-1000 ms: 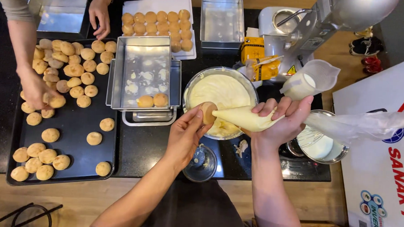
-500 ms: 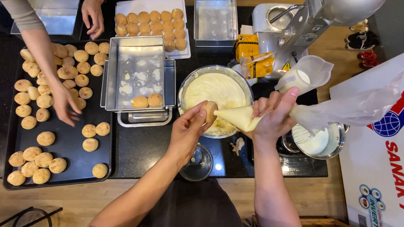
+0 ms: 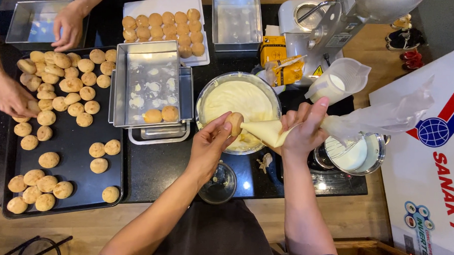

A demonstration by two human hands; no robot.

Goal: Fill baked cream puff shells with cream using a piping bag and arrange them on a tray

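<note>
Your left hand (image 3: 209,144) held a small round puff (image 3: 233,123) pinched in its fingertips, just above the rim of the bowl of cream (image 3: 238,100). Your right hand (image 3: 302,130) was wrapped tight around a cream-filled piping bag (image 3: 267,131), its tip touching the puff. Two filled puffs (image 3: 161,114) lay in the metal pan (image 3: 145,79) to the left. Beyond it, another person's hand (image 3: 14,97) rested among the puffs on the dark tray (image 3: 72,152).
</note>
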